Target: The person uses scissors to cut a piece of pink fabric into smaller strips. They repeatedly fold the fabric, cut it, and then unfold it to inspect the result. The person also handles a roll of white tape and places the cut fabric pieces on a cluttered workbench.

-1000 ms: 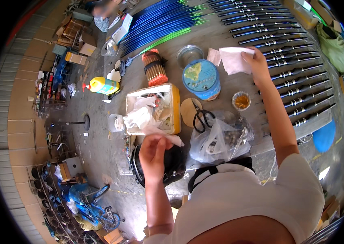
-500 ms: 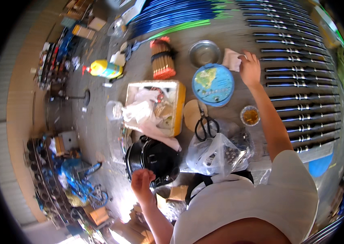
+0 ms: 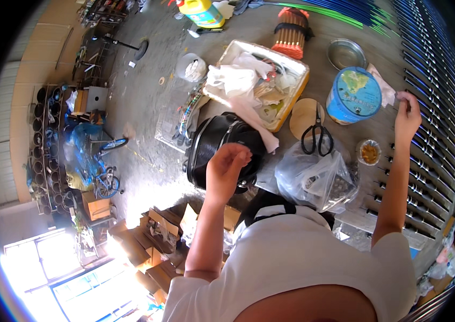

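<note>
My left hand [image 3: 226, 170] is raised over a black bag [image 3: 208, 147], its thumb and fingers pinched together; whatever may be between them is too small to make out. At the right, my right hand [image 3: 408, 115] has its fingertips closed on the edge of a pale pink cloth [image 3: 381, 87]. The cloth lies beside a blue lidded tub [image 3: 354, 95] and below a metal bowl [image 3: 346, 53]. Black-handled scissors [image 3: 316, 134] rest partly on a round tan disc [image 3: 304, 117]. Nearer me sits a clear plastic bag [image 3: 319, 182] with dark and silvery pieces inside.
A foam box [image 3: 292, 70] holds crumpled white wrapping. A small cup of amber bits [image 3: 369, 152] stands near my right forearm. Rows of dark rods [image 3: 426, 107] line the right side. A strapped bundle [image 3: 291, 35] and yellow bottle [image 3: 201, 13] lie farther off. Cardboard boxes [image 3: 152, 241] crowd the lower left.
The view has swung left, so the table things sit farther right and the window has come into sight. My left hand has risen over the black bag. My right hand stays at the cloth.
</note>
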